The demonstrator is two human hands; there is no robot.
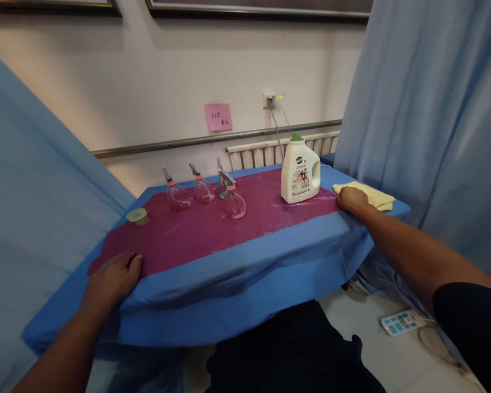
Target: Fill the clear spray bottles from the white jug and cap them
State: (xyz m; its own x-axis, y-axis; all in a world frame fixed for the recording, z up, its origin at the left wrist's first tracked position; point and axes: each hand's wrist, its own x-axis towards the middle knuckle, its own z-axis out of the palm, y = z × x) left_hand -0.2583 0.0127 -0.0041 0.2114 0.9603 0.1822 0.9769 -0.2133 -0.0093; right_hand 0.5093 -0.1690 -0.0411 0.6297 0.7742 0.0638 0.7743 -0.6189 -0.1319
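My left hand (113,278) rests, loosely curled, on the near left corner of the maroon sheet (175,245); nothing shows in it. At the sheet's right end, my right hand (352,200) lies closed against the table, touching or just beside a folded yellow cloth (376,196). Left of that hand stands a white jug-like bottle (297,177) with a handle and green top. Several clear spray bottles with grey triggers and pink collars stand together, one spray bottle (234,203) in front. Beyond my left hand sits a small pale green cup-like container (137,216).
A blue cloth (237,281) covers the table under the sheet. Blue curtains hang on the left (33,180) and right (417,109). Behind are a radiator (257,155), a wall rail (167,144), a socket (269,100) and a pink note (218,117). A power strip (405,322) lies on the floor.
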